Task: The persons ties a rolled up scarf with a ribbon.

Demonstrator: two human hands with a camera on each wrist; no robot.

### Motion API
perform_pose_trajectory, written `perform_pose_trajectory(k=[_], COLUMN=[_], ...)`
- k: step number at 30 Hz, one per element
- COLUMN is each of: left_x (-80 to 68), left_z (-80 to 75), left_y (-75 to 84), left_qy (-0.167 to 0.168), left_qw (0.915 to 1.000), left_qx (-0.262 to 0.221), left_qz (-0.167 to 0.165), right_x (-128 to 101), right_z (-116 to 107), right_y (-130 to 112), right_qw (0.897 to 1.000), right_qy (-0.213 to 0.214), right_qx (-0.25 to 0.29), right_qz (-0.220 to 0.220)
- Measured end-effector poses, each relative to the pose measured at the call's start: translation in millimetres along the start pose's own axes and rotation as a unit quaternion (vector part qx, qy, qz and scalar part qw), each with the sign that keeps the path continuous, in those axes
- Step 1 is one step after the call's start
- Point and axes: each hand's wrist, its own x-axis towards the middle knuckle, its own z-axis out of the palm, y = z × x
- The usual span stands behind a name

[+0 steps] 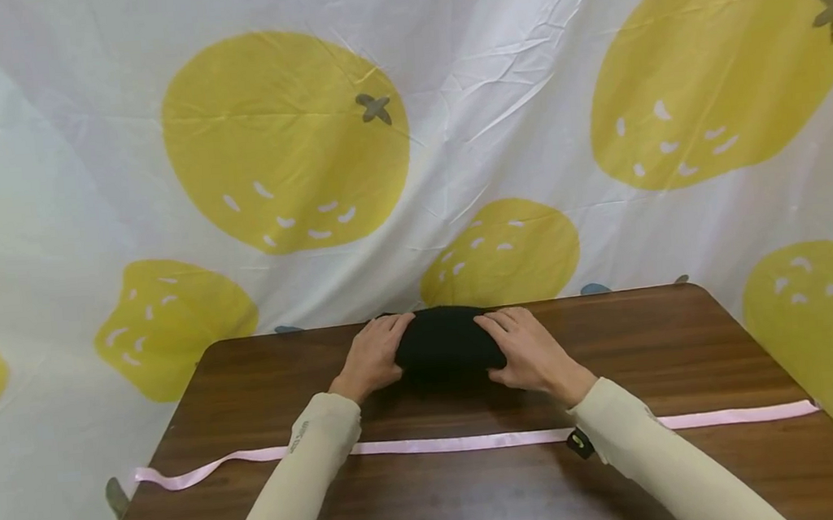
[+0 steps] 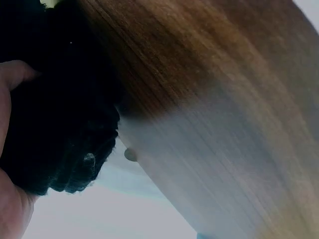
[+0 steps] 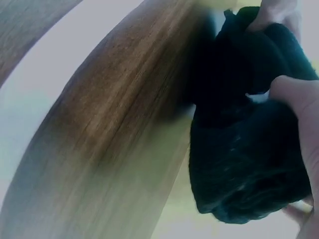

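— So, where do we stand?
— We have the black knit bundle (image 1: 446, 341) at the table's (image 1: 688, 353) far edge, left hand (image 1: 371, 357) and right hand (image 1: 530, 351) cupped over its ends, fingers curled into the fabric.
— How do we keep it tidy?
— We'd press evenly from both sides, keeping clear of the pink ribbon (image 1: 460, 443) lying nearer us.

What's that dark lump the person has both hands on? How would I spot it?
Find the brown wooden table before the lemon-print backdrop. At its far edge, the left hand and right hand grip a black knitted bundle. It is the only dark, bulky thing; the pink ribbon nearer the person lies flat.
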Motion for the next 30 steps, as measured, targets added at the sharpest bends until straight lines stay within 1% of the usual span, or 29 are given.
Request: perform_pose_trajectory(k=[3, 5, 11, 13, 16, 22, 26, 30], left_x=[-3.3, -5.5, -9.7, -10.0, -9.9, -9.0, -8.2, -7.1], left_z=[-1.5, -2.3, -5.4, -7.1, -9.2, -11.9, -13.7, -15.7], left_y=[-2.1, -3.4, -4.9, -4.8, -5.0, -5.9, -5.2, -3.8], left_qy=[0.011, 0.021, 0.029, 0.034, 0.043, 0.058, 0.06, 0.066], left_qw=[0.9997, 0.9991, 0.9972, 0.9958, 0.9936, 0.9898, 0.9893, 0.9886], left_qx=[-0.021, -0.034, -0.067, -0.083, -0.099, -0.112, -0.107, -0.101], left_qz=[0.007, 0.012, 0.014, 0.018, 0.032, 0.066, 0.078, 0.09], right_x=[-1.3, -1.7, -2.6, -3.5, -4.6, -3.0, -1.5, -1.8], right_z=[-1.6, -3.7, -12.0, -16.1, -22.7, -39.0, -50.2, -59.4], right_y=[0.9, 0.6, -4.2, -6.8, -10.4, -22.7, -34.8, -48.1], right_qw=[0.998, 0.997, 0.995, 0.994, 0.993, 0.994, 0.994, 0.994], right_qy=[0.046, 0.063, 0.073, 0.073, 0.073, 0.065, 0.063, 0.06], right_qx=[-0.016, -0.002, 0.061, 0.075, 0.078, 0.054, 0.018, -0.02], right_qz=[-0.026, -0.033, -0.042, -0.043, -0.047, -0.069, -0.085, -0.092])
